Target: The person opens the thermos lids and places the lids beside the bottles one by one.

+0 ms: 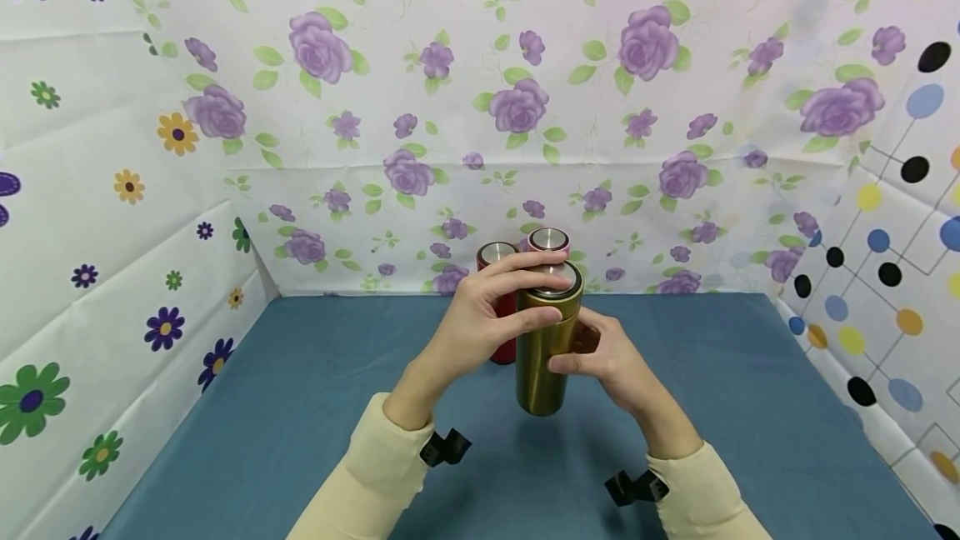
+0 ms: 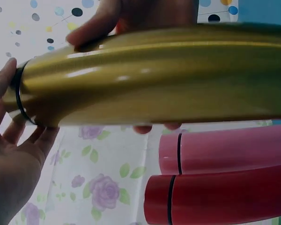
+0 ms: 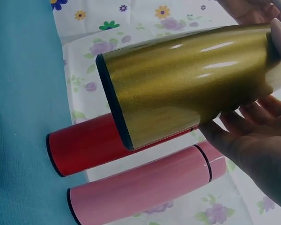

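Observation:
Between both hands a gold thermos bottle (image 1: 542,357) is held upright, its base off the blue table in the right wrist view. My left hand (image 1: 487,307) grips the steel-topped lid (image 1: 562,280) from the left, thumb in front and fingers across the top. Lower on the body, my right hand (image 1: 600,357) grips from the right, its thumb on the near side. Behind the gold bottle stand a red thermos bottle (image 3: 84,147) and a pink thermos bottle (image 3: 140,187), side by side; in the head view the gold one partly hides both.
A blue cloth covers the table (image 1: 337,440). At its far edge hangs a white sheet with purple flowers (image 1: 405,173). Patterned sheets also hang on both sides, flowered on the left and dotted on the right. Small black cameras (image 1: 446,447) sit on both wrists.

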Motion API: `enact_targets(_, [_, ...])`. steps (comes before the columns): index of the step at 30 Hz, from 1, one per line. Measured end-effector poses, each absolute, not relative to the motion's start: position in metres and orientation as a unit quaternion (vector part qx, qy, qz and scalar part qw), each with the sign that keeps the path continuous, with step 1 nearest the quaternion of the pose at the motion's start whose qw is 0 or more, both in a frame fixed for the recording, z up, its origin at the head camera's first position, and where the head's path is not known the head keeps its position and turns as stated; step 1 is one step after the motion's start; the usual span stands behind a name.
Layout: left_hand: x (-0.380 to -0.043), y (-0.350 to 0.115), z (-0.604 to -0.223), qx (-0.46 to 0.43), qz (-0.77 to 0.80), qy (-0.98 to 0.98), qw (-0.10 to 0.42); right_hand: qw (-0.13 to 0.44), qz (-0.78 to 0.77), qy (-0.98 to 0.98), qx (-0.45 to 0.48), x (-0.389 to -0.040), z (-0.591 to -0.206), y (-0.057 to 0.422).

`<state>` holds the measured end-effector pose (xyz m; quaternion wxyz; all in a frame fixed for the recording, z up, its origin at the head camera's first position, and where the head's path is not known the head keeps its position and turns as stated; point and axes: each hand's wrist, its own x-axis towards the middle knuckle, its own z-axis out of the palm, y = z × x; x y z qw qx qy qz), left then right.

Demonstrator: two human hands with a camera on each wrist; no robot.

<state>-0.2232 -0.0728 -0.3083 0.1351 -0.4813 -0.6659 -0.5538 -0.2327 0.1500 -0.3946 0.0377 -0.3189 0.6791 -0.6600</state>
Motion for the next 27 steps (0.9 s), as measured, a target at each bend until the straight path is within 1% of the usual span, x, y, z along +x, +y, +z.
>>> enact_targets(6, [-0.2246, -0.0806, -0.3064, -0.496, -0.567, -0.651, 0.091, 0.082, -0.668, 0.654, -0.344, -0.2336, -0.3925, 0.1556])
enact_targets(11, [-0.2255, -0.0807, -0.3054, -0.511, -0.575, -0.634, 0.076, 0.112, -0.67, 0.631, -0.374, -0.2344, -0.3925, 0.1578])
enact_targets(27, [-0.2231, -0.0786, -0.3062, -0.495, -0.587, -0.634, 0.09, 0.096, -0.674, 0.638, -0.359, -0.2333, -0.391, 0.1546])
